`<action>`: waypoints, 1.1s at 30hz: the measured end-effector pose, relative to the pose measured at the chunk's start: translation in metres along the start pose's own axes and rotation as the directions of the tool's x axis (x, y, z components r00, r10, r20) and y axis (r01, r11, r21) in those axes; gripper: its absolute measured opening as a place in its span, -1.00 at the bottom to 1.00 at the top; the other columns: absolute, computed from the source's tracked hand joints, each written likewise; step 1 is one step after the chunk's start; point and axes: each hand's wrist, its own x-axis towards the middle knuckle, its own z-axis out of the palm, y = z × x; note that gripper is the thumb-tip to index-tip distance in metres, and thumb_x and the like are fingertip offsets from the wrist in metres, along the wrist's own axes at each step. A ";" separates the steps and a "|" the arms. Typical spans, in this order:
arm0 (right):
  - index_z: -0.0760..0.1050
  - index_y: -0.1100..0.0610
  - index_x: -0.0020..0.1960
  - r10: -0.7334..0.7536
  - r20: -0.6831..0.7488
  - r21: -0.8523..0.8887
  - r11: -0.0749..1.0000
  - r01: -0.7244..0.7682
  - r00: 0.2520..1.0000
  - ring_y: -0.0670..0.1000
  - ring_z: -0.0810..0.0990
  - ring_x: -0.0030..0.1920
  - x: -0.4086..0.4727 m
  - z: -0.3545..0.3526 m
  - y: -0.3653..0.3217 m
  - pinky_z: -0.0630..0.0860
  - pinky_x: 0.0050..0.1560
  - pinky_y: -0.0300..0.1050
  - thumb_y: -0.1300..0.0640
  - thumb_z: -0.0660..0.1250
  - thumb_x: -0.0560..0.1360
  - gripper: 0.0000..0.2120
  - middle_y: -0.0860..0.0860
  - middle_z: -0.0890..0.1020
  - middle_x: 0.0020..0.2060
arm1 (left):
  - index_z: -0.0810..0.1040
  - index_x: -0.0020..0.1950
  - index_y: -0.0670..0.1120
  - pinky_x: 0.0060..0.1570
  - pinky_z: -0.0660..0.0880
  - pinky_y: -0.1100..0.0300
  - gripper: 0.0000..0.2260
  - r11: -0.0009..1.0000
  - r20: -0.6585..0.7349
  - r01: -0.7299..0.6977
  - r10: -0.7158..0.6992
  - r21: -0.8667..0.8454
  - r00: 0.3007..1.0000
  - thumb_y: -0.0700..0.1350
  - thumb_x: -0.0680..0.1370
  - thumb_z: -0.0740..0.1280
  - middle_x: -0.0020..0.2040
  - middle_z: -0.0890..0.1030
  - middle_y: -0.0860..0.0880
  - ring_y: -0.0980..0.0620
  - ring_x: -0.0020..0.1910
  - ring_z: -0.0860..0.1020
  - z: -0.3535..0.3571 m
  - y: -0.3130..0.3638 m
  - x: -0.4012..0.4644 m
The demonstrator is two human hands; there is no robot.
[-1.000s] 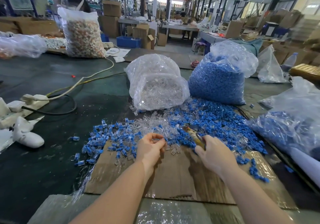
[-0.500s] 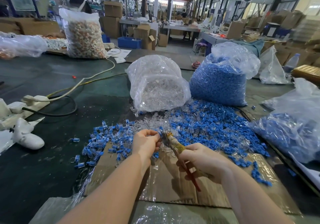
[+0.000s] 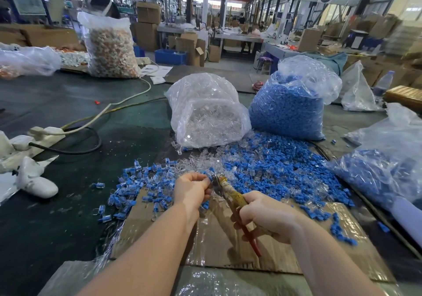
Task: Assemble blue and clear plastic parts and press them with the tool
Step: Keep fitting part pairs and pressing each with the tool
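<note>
Pliers [image 3: 230, 195] sit gripped in the right hand [image 3: 267, 215] at lower centre, their metal nose meeting a small blue part [image 3: 209, 177] pinched in the curled fingers of the left hand [image 3: 191, 189]. Both hands hover over cardboard [image 3: 228, 245]. Loose blue and clear parts [image 3: 262, 165] spread just above them, with a clear bag [image 3: 205, 110] and a blue bag [image 3: 290, 103] at centre

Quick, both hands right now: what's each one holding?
Left hand: fingers pinch a small blue and clear part at the tool's head.
Right hand: grips the pliers by the handles.
</note>
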 end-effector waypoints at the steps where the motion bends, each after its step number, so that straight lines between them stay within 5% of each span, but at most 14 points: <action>1: 0.38 0.19 -0.02 0.002 -0.004 -0.016 1.000 -0.002 1.000 0.08 0.55 -0.09 0.001 0.000 0.001 0.53 0.08 0.12 0.36 0.17 0.41 -0.82 0.16 0.52 -0.07 | 0.53 -0.10 -0.13 -0.36 0.50 0.25 -0.91 1.000 -0.003 -0.008 0.008 0.009 1.000 -0.30 0.52 0.30 -0.26 0.57 -0.10 0.07 -0.37 0.51 0.000 0.000 -0.001; 19: 0.41 0.31 0.13 -0.045 0.000 -0.004 0.999 0.045 0.999 0.05 0.56 -0.08 -0.005 0.003 -0.002 0.50 -0.12 -0.01 0.40 0.13 0.40 -0.69 0.13 0.48 -0.11 | 0.53 -0.14 -0.10 -0.31 0.43 0.19 -0.92 0.992 -0.026 -0.067 0.071 0.110 0.997 -0.24 0.53 0.31 -0.19 0.59 -0.08 0.06 -0.35 0.44 0.003 0.006 -0.008; 24: 0.42 0.19 -0.11 -0.060 -0.024 -0.067 0.996 0.059 0.998 0.07 0.46 -0.18 -0.005 0.006 -0.002 0.43 -0.24 -0.09 0.37 0.13 0.43 -0.85 0.13 0.47 -0.18 | 0.54 -0.14 -0.08 -0.11 0.48 0.08 -0.92 0.992 -0.030 -0.064 0.068 0.107 0.997 -0.23 0.52 0.32 -0.16 0.59 -0.09 0.02 -0.24 0.49 0.004 0.003 -0.009; 30: 0.41 0.12 -0.26 -0.078 -0.065 -0.105 0.992 0.071 0.995 -0.04 0.42 -0.43 -0.005 0.007 0.000 0.35 -0.47 -0.25 0.39 0.13 0.44 -0.77 0.03 0.48 -0.40 | 0.55 -0.12 -0.09 -0.03 0.50 0.07 -0.93 0.992 -0.037 -0.062 0.067 0.108 0.997 -0.24 0.52 0.33 -0.16 0.59 -0.05 0.02 -0.17 0.53 0.006 0.001 -0.010; 33: 0.44 0.13 -0.23 -0.068 -0.063 -0.064 0.996 0.064 0.996 0.01 0.45 -0.34 -0.004 0.008 0.002 0.40 -0.35 -0.16 0.38 0.18 0.44 -0.80 0.03 0.48 -0.39 | 0.55 -0.10 -0.11 -0.02 0.50 0.08 -0.94 0.994 -0.040 -0.063 0.067 0.090 0.997 -0.25 0.52 0.32 -0.17 0.58 -0.05 0.03 -0.16 0.53 0.007 0.000 -0.009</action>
